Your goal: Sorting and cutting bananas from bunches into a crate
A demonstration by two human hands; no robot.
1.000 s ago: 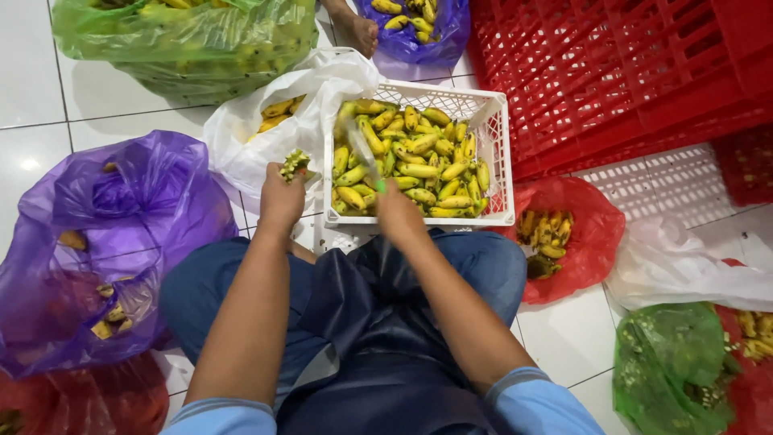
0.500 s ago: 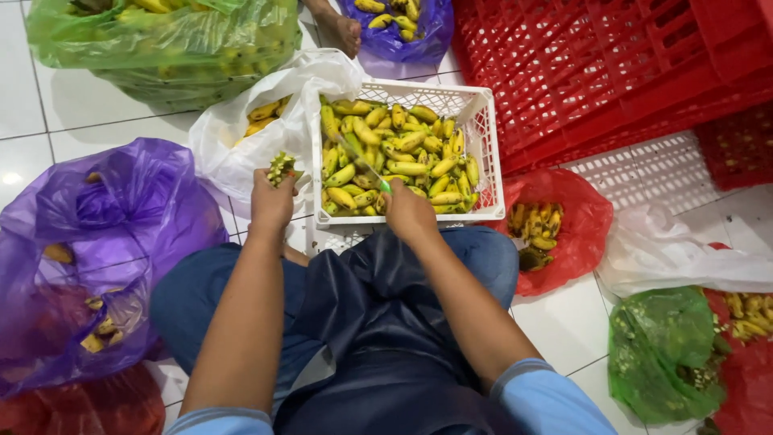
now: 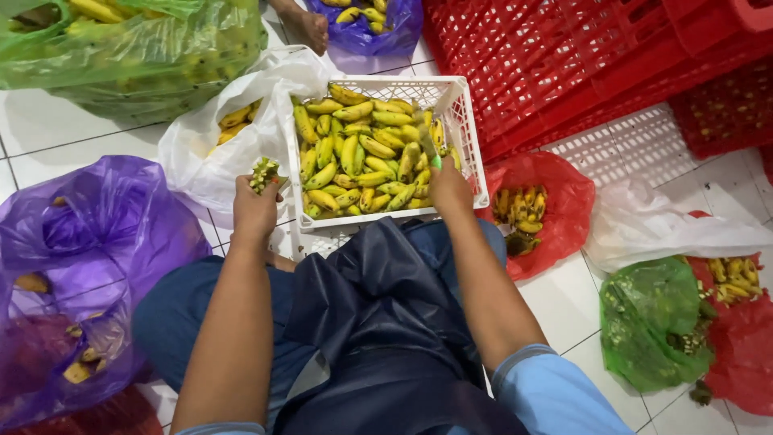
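A: What is each hand doing?

B: The left hand (image 3: 254, 211) is closed around a green banana stalk (image 3: 264, 172), cut ends pointing up, held just left of the white crate (image 3: 471, 153). The right hand (image 3: 449, 187) rests at the crate's near right corner, fingers curled round a small green-handled tool (image 3: 436, 160); its tip lies among the fruit.

A: And what is in the crate?

B: It is full of loose yellow-green bananas (image 3: 362, 161), heaped to the rim. The crate sits on the tiled floor (image 3: 555, 298), just beyond the person's knees and dark apron (image 3: 378, 322).

A: What surrounds the crate?

B: Touching its left side, a white bag (image 3: 201, 161) holds a few bananas. Further left lies a purple bag (image 3: 88, 242) with scraps. Left of it and further away, there's a green bag (image 3: 137, 48). Right of the crate, a red bag (image 3: 555, 201) holds bananas, and red crates (image 3: 580, 56) are stacked behind it. Beyond the crate, another person's bare foot (image 3: 310, 24) shows beside a second purple bag (image 3: 370, 24).
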